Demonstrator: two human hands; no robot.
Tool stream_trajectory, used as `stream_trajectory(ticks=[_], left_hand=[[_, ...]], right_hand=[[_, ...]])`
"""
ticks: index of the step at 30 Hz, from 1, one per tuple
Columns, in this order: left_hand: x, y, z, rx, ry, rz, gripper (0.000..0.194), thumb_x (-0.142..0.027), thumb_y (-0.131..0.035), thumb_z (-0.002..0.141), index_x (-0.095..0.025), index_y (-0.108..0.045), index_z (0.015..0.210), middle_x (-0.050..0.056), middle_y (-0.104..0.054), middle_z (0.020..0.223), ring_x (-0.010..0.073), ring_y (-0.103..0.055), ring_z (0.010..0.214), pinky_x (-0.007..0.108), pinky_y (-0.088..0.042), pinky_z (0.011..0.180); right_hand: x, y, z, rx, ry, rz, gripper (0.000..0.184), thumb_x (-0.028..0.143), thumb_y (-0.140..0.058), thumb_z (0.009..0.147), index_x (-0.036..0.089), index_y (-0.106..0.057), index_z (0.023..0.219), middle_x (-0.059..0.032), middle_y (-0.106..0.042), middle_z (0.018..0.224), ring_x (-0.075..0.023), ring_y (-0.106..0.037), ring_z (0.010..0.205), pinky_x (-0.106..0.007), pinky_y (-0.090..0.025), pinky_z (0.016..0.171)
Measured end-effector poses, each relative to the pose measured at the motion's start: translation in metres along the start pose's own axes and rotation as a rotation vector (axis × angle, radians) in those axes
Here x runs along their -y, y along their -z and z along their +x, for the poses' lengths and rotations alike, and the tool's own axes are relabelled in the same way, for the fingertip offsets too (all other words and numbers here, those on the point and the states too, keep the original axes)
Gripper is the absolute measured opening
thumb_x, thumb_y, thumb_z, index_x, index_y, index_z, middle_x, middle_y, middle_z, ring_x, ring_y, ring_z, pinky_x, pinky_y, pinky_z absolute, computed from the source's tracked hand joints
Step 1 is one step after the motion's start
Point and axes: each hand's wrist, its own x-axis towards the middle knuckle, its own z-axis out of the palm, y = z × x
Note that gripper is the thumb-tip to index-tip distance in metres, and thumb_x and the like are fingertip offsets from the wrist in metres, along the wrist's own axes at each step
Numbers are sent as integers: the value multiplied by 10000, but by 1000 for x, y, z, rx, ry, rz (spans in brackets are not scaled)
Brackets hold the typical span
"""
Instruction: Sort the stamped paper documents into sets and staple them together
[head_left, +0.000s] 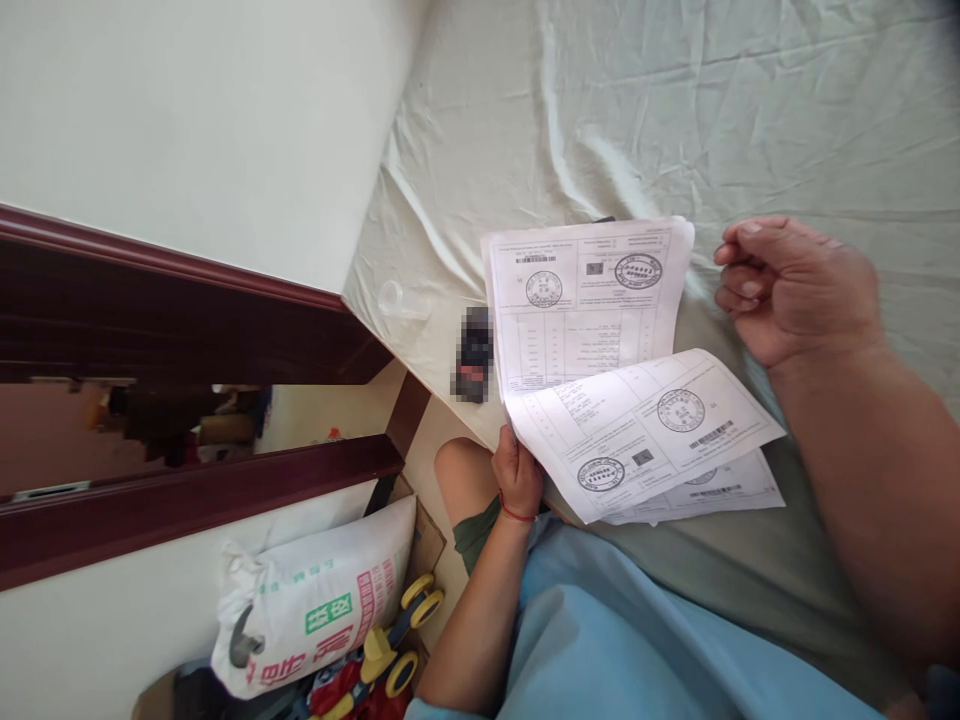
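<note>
My left hand (517, 475) grips a stack of printed papers (585, 300) at its lower left edge, the thumb on top. Barcodes, tables and round and oval ink stamps show on the sheets. One upper sheet (645, 425) is folded down toward my body, with the corner of another sheet (720, 488) beneath it. My right hand (802, 290) hovers to the right of the papers, apart from them. Its fingers are curled in and the thumb lies against the index finger, with nothing visible in them. A red cord circles my left wrist.
Under the papers spreads a pale, wrinkled bed sheet (480, 130). A blurred-out dark object (474, 355) and a clear plastic cup-like item (391, 297) lie left of them. Lower left are a dark red wooden frame (225, 300), a white printed sack (322, 590) and a yellow-wheeled item (401, 672).
</note>
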Motion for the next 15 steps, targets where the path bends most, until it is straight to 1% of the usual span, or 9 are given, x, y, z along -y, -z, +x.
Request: stream_trajectory(ticks=[6,10,15], left_hand=[[-3,-1,0,-7,15,-2,408,-612,-649,971,-212,-659,894,41,-713,841,261,-695,963,368,-584,891],[0,-1,0,-14,23,-5,395,-610,-663,962,-220,-660,899,32,-697,814,259,-694,951,367,-586,887],[3,0,0,-22,11,-6,392,-611,-670,957,-222,-666,905,34,-695,816,258,-691,946,369,-590,886]], right_hand=[[0,-1,-1,-5,-4,-1,111,118,-737,682,158,-649,738,-29,-628,726,-45,-361,476,-215,-216,427],[0,0,0,0,-3,4,117,116,-743,678,156,-651,738,-29,-631,731,-42,-364,473,-212,-217,427],[-1,1,1,-2,0,14,88,93,-723,714,155,-663,729,-34,-638,729,-47,-367,469,-211,-222,427]])
